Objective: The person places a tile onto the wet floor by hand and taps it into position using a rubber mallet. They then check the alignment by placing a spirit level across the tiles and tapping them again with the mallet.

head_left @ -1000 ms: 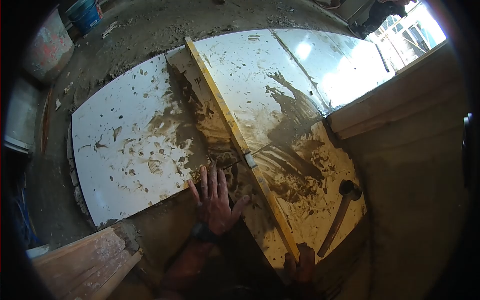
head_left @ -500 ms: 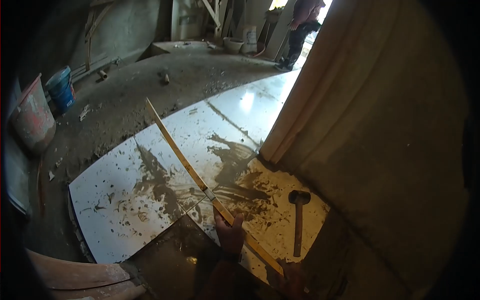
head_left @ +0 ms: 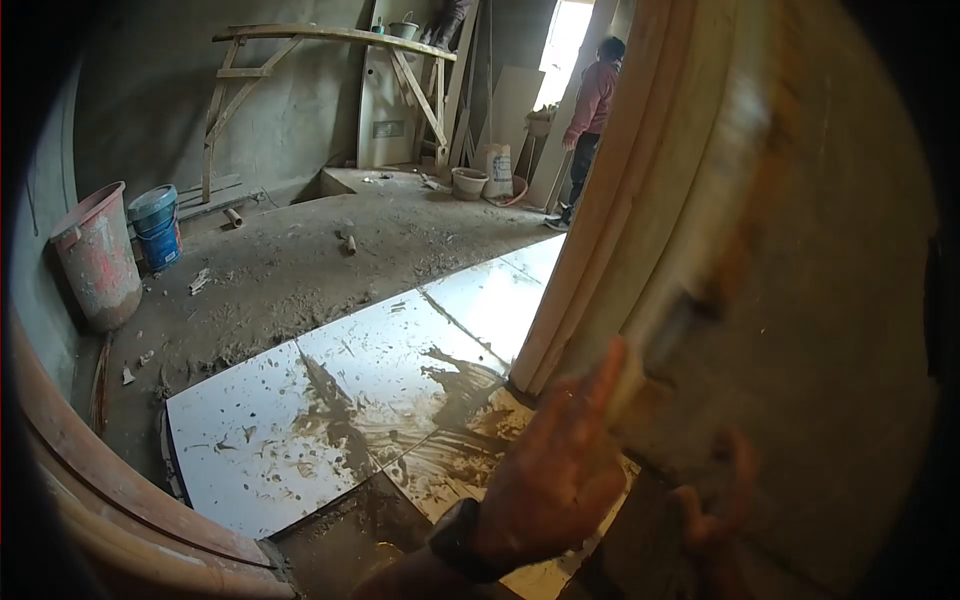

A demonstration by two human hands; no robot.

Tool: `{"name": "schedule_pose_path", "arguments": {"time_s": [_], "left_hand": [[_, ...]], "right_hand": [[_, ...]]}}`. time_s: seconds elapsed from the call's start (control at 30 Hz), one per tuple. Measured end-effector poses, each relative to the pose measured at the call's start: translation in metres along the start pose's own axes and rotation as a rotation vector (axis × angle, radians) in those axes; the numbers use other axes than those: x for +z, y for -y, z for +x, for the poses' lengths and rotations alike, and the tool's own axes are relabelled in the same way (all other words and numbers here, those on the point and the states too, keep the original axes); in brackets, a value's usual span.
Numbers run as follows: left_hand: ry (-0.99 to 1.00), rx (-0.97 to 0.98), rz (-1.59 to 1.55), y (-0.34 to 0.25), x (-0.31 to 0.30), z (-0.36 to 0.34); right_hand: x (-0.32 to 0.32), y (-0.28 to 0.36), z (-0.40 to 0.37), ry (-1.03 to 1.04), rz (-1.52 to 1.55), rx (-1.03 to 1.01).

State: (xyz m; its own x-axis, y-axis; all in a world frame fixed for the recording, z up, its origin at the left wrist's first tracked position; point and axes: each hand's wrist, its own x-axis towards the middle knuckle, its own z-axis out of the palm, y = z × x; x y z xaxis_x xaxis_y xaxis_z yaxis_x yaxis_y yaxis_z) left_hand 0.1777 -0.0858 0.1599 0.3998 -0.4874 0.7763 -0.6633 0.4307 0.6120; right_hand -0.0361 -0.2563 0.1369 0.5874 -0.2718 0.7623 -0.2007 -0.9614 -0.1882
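My left hand [head_left: 555,465], with a dark band at the wrist, is raised over the tiles at the door opening. Its fingers are closed around the lower part of a long yellow spirit level [head_left: 748,235], which is tilted up beside the wooden door frame and smeared by motion. Lower right, my right hand [head_left: 718,500] is apart from the level, fingers curved and spread, with nothing visible in them. Under my hands lie white floor tiles [head_left: 240,430] smeared with wet mortar. A bare, dark patch of floor [head_left: 345,530] borders them.
The wooden door frame [head_left: 590,230] stands close on my right. Beyond the tiles is rough floor [head_left: 300,250] with debris. At left are a pink bin [head_left: 100,260] and a blue bucket [head_left: 156,230]. A trestle [head_left: 330,35] and a person [head_left: 592,110] are farther back.
The spirit level has been lifted off the tiles and swung up toward the door frame. My right hand has come off it. The view has tilted upward; the mallet is no longer visible.
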Motion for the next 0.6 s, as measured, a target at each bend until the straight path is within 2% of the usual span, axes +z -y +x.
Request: {"name": "schedule_pose_path", "arguments": {"time_s": [0.03, 0.1, 0.13, 0.17, 0.27, 0.3, 0.37, 0.4, 0.43, 0.5, 0.53, 0.57, 0.6], "left_hand": [[-0.005, 0.009, -0.003, -0.002, 0.002, -0.003], [0.186, 0.169, 0.071, -0.004, 0.007, -0.013], [0.237, 0.145, 0.088, -0.003, 0.020, -0.025], [0.235, 0.146, 0.082, 0.000, 0.026, -0.034], [0.507, 0.158, 0.212, -0.008, 0.033, -0.043], [0.507, 0.141, 0.200, -0.004, 0.036, -0.046], [0.743, 0.146, 0.246, 0.005, 0.035, -0.054], [0.770, 0.149, 0.246, 0.009, 0.029, -0.053], [0.762, 0.105, 0.239, 0.016, 0.024, -0.054], [0.914, 0.039, 0.241, 0.033, 0.011, -0.056], [1.028, -0.099, 0.309, 0.029, -0.007, -0.046], [0.871, -0.073, 0.363, 0.053, -0.017, -0.066], [0.817, -0.225, 0.482, 0.061, -0.040, -0.072]], "right_hand": [[-0.027, -0.003, 0.021, -0.105, -0.202, -0.127], [-0.080, 0.003, 0.043, -0.272, -0.581, -0.333], [-0.100, 0.009, 0.047, -0.331, -0.757, -0.412], [-0.110, 0.014, 0.050, -0.329, -0.763, -0.415], [-0.131, 0.026, 0.056, 0.034, -0.862, -0.491], [-0.136, 0.027, 0.057, 0.166, -0.885, -0.513], [-0.136, 0.024, 0.061, 0.442, -0.904, -0.574], [-0.140, 0.009, 0.040, 0.495, -0.765, -0.415], [-0.143, -0.007, 0.023, 0.540, -0.755, -0.390], [-0.138, -0.036, -0.005, 0.621, -0.710, -0.394], [-0.131, -0.049, -0.018, 0.658, -0.671, -0.412], [-0.124, -0.062, -0.030, 0.690, -0.633, -0.426], [-0.118, -0.079, -0.038, 0.709, -0.604, -0.438]]}}
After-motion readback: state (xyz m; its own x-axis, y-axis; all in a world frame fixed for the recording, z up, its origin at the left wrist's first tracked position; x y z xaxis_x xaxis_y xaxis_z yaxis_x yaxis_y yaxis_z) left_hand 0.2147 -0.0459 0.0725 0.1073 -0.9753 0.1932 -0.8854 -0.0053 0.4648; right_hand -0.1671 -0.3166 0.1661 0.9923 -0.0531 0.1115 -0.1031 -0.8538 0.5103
